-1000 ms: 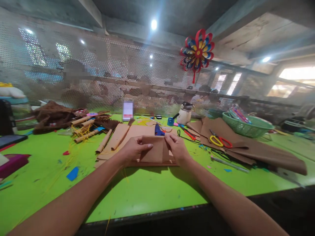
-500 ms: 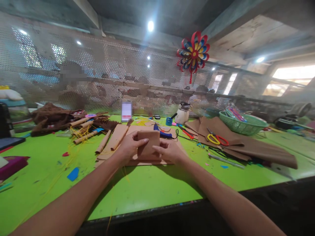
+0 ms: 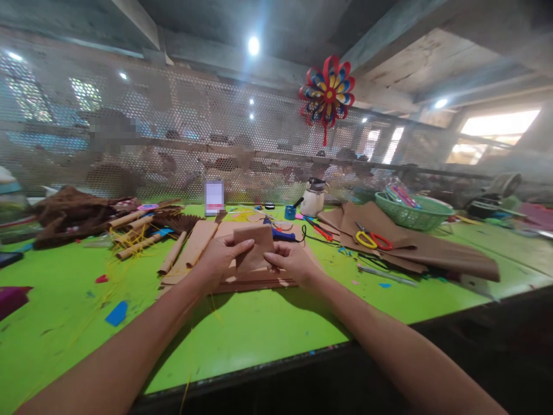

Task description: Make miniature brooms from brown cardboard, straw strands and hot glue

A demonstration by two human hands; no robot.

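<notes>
Between my hands is a folded piece of brown paper [image 3: 254,248], held up at a slant. My left hand [image 3: 222,256] pinches its left side, thumb across the front. At its right edge my right hand [image 3: 291,259] has thumb and fingers closed on the paper. Beneath both hands lies a stack of brown paper sheets [image 3: 254,285] on the green table [image 3: 242,328]. Just behind the held piece rests a blue glue gun [image 3: 283,235], partly hidden. Rolled brown paper tubes [image 3: 171,253] lie to the left of the stack.
Yellow-and-red-handled scissors [image 3: 374,239] lie on large brown sheets [image 3: 449,259] at right, near a green basket [image 3: 415,210]. A white jug [image 3: 313,199] and a lit phone [image 3: 214,197] stand at the back. Yellow strands and blue scraps [image 3: 116,313] litter the left.
The view has turned slightly right, so everything sits further left. Both hands still hold the folded paper; my right thumb has risen a little along its edge.
</notes>
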